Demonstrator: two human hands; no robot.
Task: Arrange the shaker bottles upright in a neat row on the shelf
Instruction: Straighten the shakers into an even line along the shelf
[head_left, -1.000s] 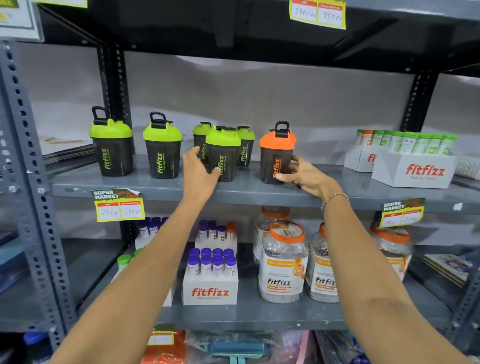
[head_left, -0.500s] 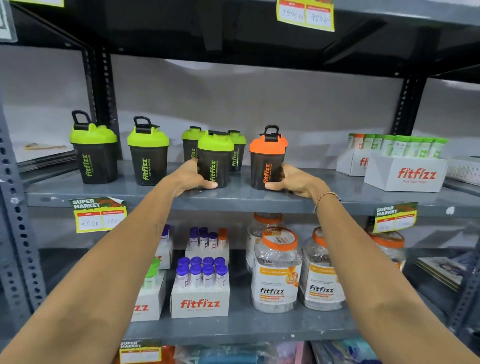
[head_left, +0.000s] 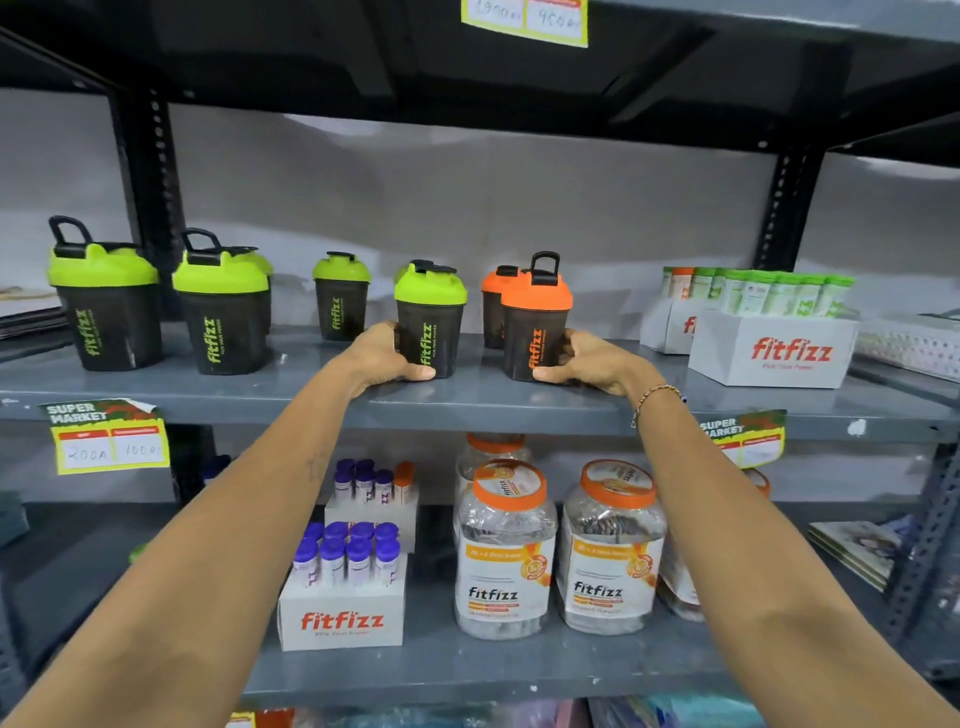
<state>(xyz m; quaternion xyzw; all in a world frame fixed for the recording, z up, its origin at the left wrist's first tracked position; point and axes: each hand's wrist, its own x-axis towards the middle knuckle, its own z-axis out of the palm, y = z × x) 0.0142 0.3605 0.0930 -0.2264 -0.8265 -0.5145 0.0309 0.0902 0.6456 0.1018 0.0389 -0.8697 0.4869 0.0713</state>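
The left hand (head_left: 387, 356) is wrapped around the base of a green shaker (head_left: 430, 319), thumb across the front and the fingers behind it. The right hand (head_left: 582, 361) grips the base of an orange shaker (head_left: 535, 325) in the same manner, thumb in front. Both shakers stand upright on the shelf (head_left: 467, 402), near its front edge, with a gap between them.

Just behind the right hand stands a second orange shaker (head_left: 493, 306). Beyond the left hand a small green shaker (head_left: 341, 296) sits farther back. Two large green shakers (head_left: 156, 301) stand well to the left of the left hand.

Risks (judged from the current layout):
- Both grips are low. A quick slide could tip either top-heavy shaker.
- Pushing the orange shaker back would likely knock the one behind it.
- Both stand near the edge; a forward pull could drop them onto the jars (head_left: 561, 545) below.
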